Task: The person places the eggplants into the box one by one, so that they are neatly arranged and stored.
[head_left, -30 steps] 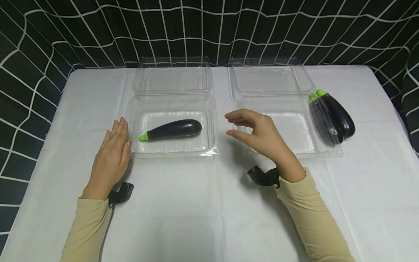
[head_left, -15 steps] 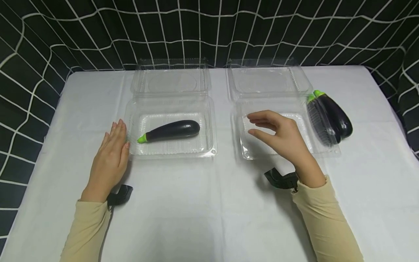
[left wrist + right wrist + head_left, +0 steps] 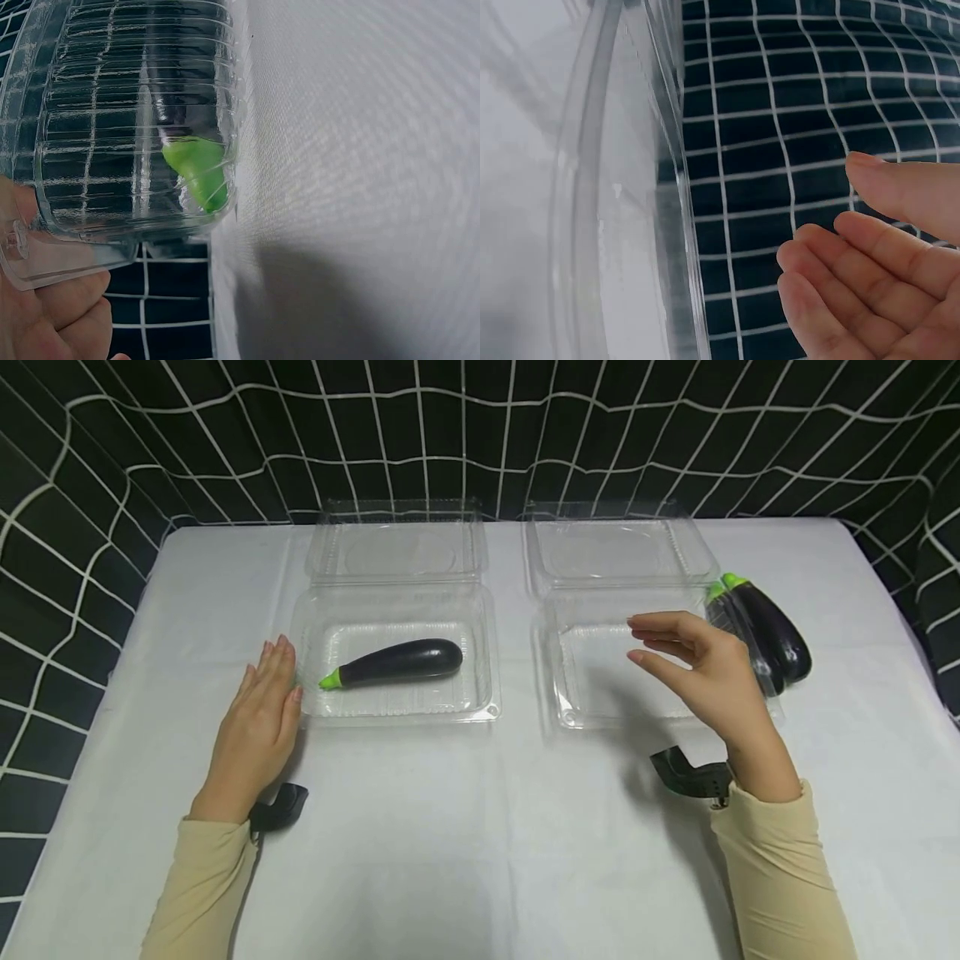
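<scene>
One dark purple eggplant with a green stem lies in the left clear plastic container, whose lid is folded back. Along that container's left edge rests my left hand, fingers straight; the left wrist view shows the fingers by the rim and the green stem through the ribbed wall. My right hand hovers over the right clear container, fingers bent loosely and thumb apart, with nothing between them. Two more eggplants lie side by side at that container's right edge, partly seen through its wall and partly hidden by the hand.
Both lids, the left lid and the right lid, lie back toward the far table edge. A white cloth covers the table. Behind it hangs a dark backdrop with a white net.
My right hand has moved rightward from the gap between the containers to over the right container's right half. The left hand and the eggplants stay where they were.
</scene>
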Demonstrator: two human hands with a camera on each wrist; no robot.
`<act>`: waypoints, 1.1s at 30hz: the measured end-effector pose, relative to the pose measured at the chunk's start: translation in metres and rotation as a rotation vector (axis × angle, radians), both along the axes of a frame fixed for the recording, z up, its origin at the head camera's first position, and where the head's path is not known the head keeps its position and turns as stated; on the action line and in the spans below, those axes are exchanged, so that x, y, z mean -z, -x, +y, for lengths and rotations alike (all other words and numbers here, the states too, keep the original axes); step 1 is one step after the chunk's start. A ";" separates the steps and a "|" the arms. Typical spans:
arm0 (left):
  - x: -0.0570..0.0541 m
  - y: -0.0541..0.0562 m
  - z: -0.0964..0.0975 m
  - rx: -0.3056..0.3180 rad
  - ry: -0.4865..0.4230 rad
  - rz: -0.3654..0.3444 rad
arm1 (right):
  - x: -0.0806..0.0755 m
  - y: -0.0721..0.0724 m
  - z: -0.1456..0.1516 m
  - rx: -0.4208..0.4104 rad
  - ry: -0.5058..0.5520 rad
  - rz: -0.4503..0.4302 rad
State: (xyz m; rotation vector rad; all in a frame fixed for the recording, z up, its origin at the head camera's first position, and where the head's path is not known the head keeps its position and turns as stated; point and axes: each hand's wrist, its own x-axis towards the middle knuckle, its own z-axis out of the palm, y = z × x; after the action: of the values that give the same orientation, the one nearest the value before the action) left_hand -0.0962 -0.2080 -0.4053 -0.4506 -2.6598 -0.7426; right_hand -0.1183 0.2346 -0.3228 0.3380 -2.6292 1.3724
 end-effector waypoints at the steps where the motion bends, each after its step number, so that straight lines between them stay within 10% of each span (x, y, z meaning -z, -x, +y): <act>1: 0.000 0.001 0.000 0.002 0.000 0.000 | 0.000 0.000 0.004 0.009 0.005 0.003; 33: -0.001 -0.002 0.001 0.003 0.003 -0.001 | -0.001 0.000 0.063 0.143 0.298 0.042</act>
State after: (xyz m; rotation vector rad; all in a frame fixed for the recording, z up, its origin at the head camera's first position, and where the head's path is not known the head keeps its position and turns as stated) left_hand -0.0941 -0.2070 -0.4042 -0.4549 -2.6627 -0.7394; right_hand -0.1178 0.2980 -0.3218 0.1350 -2.3175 1.6541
